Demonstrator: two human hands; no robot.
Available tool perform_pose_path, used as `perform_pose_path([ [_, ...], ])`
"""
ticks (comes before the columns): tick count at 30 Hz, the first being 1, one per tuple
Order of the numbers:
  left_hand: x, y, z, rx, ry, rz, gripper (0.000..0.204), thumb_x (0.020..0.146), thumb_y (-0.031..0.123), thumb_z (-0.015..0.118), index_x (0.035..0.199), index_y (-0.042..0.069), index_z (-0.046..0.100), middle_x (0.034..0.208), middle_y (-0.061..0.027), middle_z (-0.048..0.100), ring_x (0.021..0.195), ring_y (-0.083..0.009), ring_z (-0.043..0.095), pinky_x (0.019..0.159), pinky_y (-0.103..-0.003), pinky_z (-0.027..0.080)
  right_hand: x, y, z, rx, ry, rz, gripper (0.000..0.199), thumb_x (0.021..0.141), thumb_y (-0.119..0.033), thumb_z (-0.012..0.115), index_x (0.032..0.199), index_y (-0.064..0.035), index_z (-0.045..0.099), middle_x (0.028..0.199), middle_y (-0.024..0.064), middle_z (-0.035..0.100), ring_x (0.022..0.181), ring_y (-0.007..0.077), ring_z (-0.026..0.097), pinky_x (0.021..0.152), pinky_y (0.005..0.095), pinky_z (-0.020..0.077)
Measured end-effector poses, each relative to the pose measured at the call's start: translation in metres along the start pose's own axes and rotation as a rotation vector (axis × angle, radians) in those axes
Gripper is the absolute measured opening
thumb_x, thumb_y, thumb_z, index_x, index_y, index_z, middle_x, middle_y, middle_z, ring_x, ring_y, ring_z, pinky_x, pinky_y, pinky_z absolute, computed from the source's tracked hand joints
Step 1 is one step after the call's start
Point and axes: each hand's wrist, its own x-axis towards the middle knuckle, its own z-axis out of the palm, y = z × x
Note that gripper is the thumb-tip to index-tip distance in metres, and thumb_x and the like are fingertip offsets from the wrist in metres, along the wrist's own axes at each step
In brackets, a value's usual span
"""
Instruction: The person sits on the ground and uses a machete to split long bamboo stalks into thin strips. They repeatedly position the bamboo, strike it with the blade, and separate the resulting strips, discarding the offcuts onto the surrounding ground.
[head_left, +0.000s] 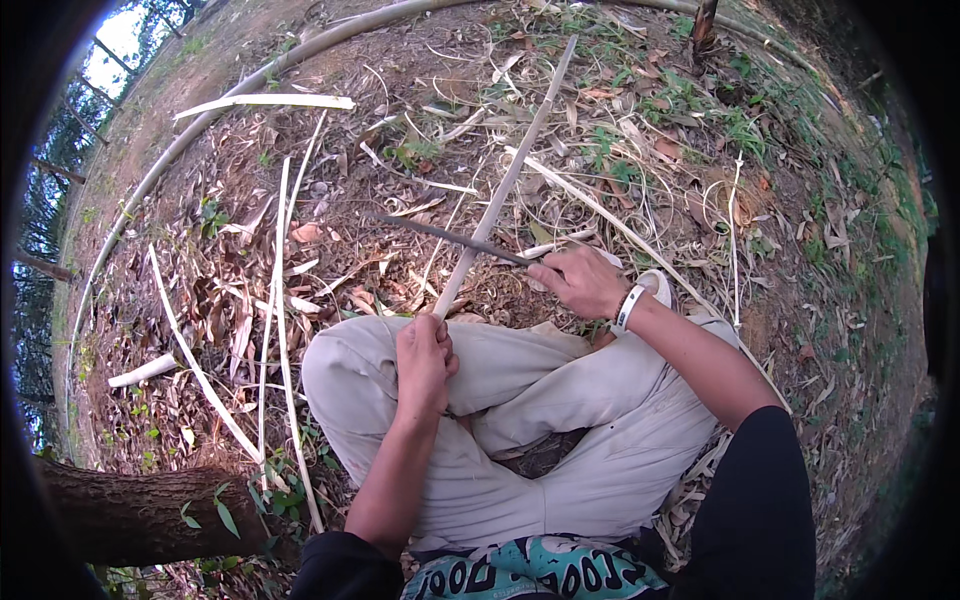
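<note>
My left hand (425,362) is closed around the near end of a long, flat bamboo strip (513,177), resting by my left knee. The strip slants up and away to the right, its far end over the littered ground. In my right hand (582,284), the fingers grip a knife, whose long dark blade (450,236) points left and crosses the strip a little beyond my left hand. The blade appears to lie against the strip, though the exact contact is hard to make out. My fingers hide the knife's handle.
Several pale split strips (279,270) lie on the ground to my left, near a short cut piece (143,370). A long pole (130,210) curves around the far left. One strip (620,226) lies at right. A tree trunk (150,515) stands lower left; dry leaves and shavings cover the soil.
</note>
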Motion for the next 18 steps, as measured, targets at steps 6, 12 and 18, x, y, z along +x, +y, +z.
perform_pose_path([
  [6, -0.005, -0.012, 0.014, 0.392, -0.066, 0.218, 0.028, 0.099, 0.020, 0.047, 0.074, 0.007, 0.051, 0.057, 0.0055, 0.042, 0.051, -0.0021, 0.035, 0.042, -0.023, 0.028, 0.032, 0.095, -0.025, 0.010, 0.372, 0.586, 0.063, 0.093, -0.060, 0.046, 0.087, -0.0016, 0.069, 0.068, 0.0213, 0.064, 0.064, 0.0351, 0.066, 0.063, 0.0458, 0.0512],
  [12, -0.010, -0.005, 0.022, 0.476, -0.105, 0.261, 0.036, 0.102, 0.031, 0.046, 0.095, 0.000, 0.064, 0.066, 0.0001, 0.055, 0.052, -0.0042, 0.042, 0.049, -0.022, 0.039, 0.002, 0.099, -0.069, 1.404, 0.676, 0.686, 0.045, 0.092, -0.052, 0.057, 0.072, -0.0129, 0.044, 0.054, -0.0010, 0.044, 0.042, 0.0134, 0.043, 0.042, 0.0307, 0.0381],
  [18, 0.002, 0.007, 0.028, 0.066, -0.372, -0.200, 0.031, 0.101, 0.030, 0.049, 0.101, 0.001, 0.061, 0.070, 0.0021, 0.048, 0.057, -0.0038, 0.040, 0.046, -0.019, 0.033, -0.009, 0.078, -0.075, 1.374, 0.582, 0.669, 0.048, 0.092, -0.054, 0.057, 0.073, -0.0116, 0.044, 0.055, -0.0005, 0.045, 0.041, 0.0124, 0.043, 0.041, 0.0296, 0.0386],
])
